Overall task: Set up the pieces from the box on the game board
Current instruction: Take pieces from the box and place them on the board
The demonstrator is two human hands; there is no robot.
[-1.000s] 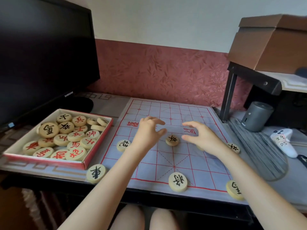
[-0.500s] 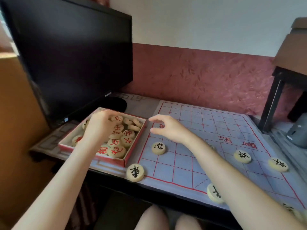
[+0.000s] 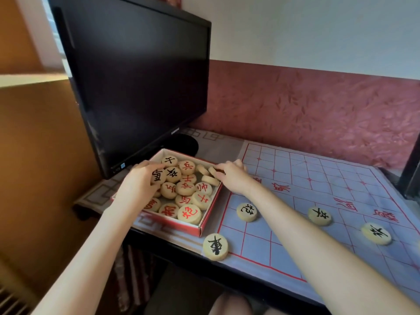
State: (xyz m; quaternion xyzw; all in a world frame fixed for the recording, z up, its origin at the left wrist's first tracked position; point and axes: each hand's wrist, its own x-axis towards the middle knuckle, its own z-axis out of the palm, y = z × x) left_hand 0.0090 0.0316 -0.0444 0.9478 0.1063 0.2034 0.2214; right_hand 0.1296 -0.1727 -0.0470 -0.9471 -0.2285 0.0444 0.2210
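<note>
A red-walled cardboard box (image 3: 205, 226) at the desk's left holds several round wooden pieces marked in red or black. My left hand (image 3: 138, 184) is over the box's left side, its fingers curled round a black-marked piece (image 3: 158, 176). My right hand (image 3: 233, 176) reaches in over the box's right wall, and its fingertips pinch a blank-faced piece (image 3: 214, 171). The pale blue game board (image 3: 318, 185) with red grid lines lies to the right. On it sit black-marked pieces: one (image 3: 247, 212) near the box, two others (image 3: 319, 216) (image 3: 376, 233) further right, and one (image 3: 215, 246) at the near left corner.
A black monitor (image 3: 141, 73) stands right behind the box, with its round base (image 3: 184, 144) beside the box's far edge. A dark red wall runs behind the desk. A dark post (image 3: 412, 173) rises at the board's right edge. The desk's front edge is near my knees.
The view swung left from the board to the box. Both hands left the board's middle; my left hand settled on a black piece and my right hand came across into the box.
</note>
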